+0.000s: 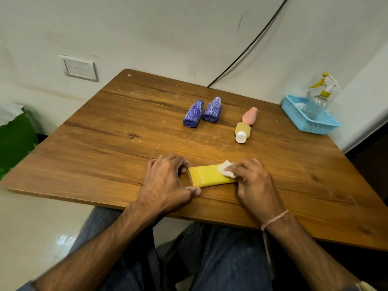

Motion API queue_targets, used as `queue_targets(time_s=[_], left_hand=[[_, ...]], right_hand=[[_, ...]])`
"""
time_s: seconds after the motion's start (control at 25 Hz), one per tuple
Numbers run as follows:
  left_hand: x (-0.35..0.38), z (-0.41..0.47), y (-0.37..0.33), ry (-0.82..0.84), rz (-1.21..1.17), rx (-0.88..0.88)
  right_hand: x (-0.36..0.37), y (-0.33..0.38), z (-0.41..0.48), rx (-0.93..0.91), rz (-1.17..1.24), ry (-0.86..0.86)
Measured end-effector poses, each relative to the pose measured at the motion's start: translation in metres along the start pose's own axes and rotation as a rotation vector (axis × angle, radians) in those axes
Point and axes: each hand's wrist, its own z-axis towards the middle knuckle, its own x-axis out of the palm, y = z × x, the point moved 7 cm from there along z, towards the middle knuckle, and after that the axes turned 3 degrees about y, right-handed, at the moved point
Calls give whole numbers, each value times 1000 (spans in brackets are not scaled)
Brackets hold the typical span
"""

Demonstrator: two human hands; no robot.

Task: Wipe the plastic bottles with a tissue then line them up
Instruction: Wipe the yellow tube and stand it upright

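Lap: legs in blue jeans point(220, 259) show below the near edge of the bench point(105, 143).
Wrist: a pale pink thread point(275, 219) is tied round the right wrist.
Left hand point(165, 177): its fingers point(184, 163) are curled over the far side of the yellow bottle's left end and the thumb lies against the near side, so it grips that end.
Right hand point(254, 179): its fingers are bent and pinch the tissue, pressing it onto the right end of the yellow bottle.
Yellow bottle point(206, 175): flat and oblong, it lies on its side on the bench near the front edge, between the two hands.
Tissue point(225, 169): a small white wad, it sits on top of the yellow bottle under the right fingertips.
Amber bottle point(242, 131): it lies on the bench beyond the hands, its white cap toward the person.
Pink bottle point(249, 116): it lies just behind the amber bottle, touching or nearly touching it.
Purple bottles point(193, 114) point(213, 110): two lie side by side to the left of the pink bottle, their bases toward the person.
Blue basket point(310, 120): it stands at the far right corner of the bench.
Spray bottle point(319, 99): clear with a yellow and white trigger head, it stands in the blue basket.
Wall: a switch plate point(79, 68) is at the left, and a black cable point(252, 43) runs down to the bench's back edge.
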Motion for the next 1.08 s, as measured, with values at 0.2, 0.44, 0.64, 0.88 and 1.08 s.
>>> queue_targets(time_s=[0.2,0.44,0.64,0.88,1.08], left_hand=[[5,5,3,31,-38,-4],[5,5,3,47,-16,-16],[0,1,-2,4,-30,21],[0,2,-8,24,7,20],[-4,2,-12,16,-33,40]], right_hand=[[23,61,3,33,50,-3],[10,-6,-3,152,-16,-9],[41,76,-15,9,195,11],[19,1,-19,54,101,-47],[7,-6,-9,128,87,-184]])
